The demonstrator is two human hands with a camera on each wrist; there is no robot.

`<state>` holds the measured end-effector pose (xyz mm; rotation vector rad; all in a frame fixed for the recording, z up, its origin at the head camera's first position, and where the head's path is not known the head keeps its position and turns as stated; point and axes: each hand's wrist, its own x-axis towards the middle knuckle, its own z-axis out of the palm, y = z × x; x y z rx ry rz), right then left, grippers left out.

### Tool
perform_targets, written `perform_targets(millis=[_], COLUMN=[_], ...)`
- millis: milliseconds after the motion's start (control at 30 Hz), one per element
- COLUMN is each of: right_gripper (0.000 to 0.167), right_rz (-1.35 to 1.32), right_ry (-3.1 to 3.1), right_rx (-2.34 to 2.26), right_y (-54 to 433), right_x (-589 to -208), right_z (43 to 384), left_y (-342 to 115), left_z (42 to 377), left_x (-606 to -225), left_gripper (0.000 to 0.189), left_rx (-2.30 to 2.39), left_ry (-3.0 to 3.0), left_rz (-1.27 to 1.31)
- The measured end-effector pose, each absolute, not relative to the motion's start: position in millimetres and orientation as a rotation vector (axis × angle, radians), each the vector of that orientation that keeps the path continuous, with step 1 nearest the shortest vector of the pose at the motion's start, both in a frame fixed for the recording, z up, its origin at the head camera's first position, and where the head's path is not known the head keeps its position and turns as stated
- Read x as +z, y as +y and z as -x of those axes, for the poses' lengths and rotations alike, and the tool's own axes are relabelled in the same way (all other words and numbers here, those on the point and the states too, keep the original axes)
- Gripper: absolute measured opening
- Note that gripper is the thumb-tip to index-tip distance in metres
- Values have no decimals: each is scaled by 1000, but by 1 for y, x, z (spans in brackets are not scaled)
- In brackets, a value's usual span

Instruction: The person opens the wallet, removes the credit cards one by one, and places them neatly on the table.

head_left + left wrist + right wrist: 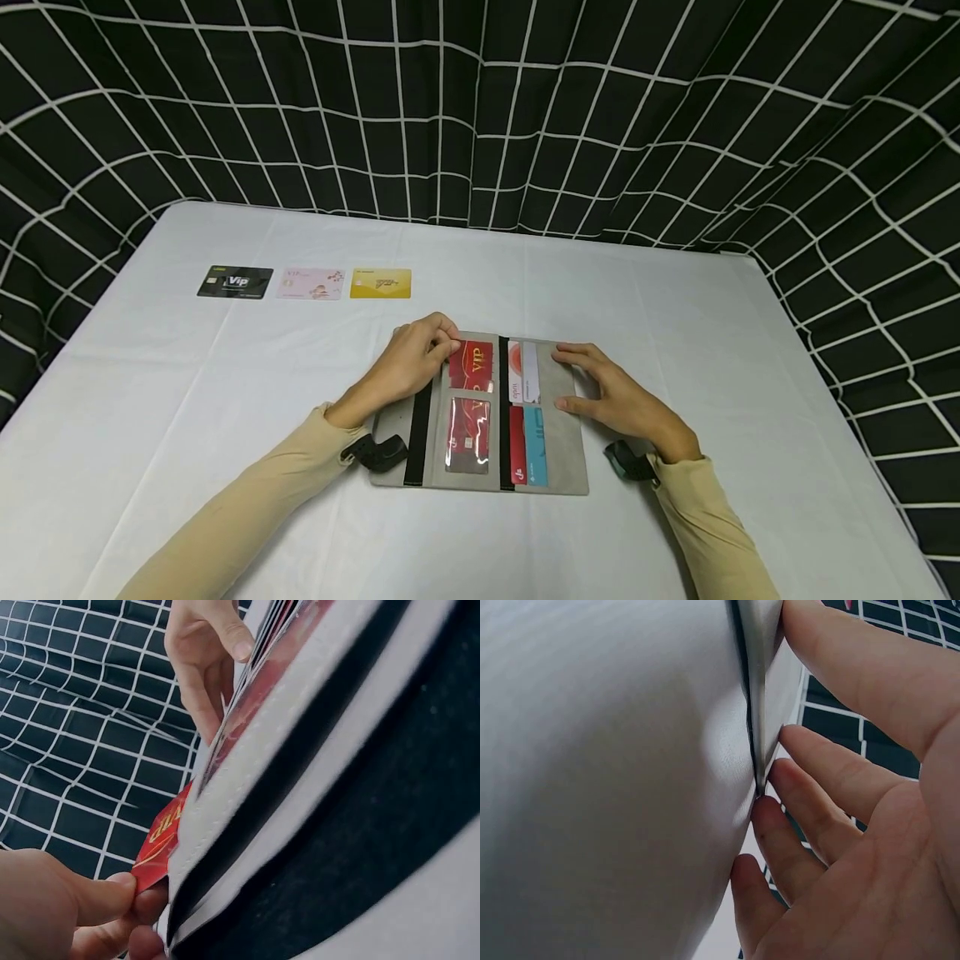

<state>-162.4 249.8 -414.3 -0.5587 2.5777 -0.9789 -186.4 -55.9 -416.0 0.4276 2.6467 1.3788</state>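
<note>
Head view: left hand [408, 358] pinches red VIP card [470, 365]; right hand [621, 402], fingers spread, touches grey card wallet [566, 458]; three loose cards [311, 283] beyond.

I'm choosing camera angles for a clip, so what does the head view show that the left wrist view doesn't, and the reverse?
Only the head view shows the black card, pink card and gold card lying in a row, plus the blue card in its pocket.

Only the left wrist view shows the stitching beside a clear pocket, close up.

Both show the left hand pinching the red VIP card, the right hand, the card holder and the grid-patterned curtain.
</note>
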Motion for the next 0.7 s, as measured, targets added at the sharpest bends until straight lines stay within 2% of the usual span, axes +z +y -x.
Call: perform_targets(millis=[200, 467, 700], right_gripper=[69, 68, 69], right_rz=[553, 577, 577], right_ry=[2577, 2587, 2589], right_rx=[-978, -971, -960], right_y=[249, 250, 251], right_x=[-414, -413, -413], right_z=[162, 163, 163], left_y=[-55, -59, -59], left_z=[187, 187, 186], left_x=[-416, -414, -413], left_gripper=[13, 34, 33], left_rx=[1379, 1284, 1263], left_ry=[2654, 2526, 2552], left_rz=[-435, -551, -520])
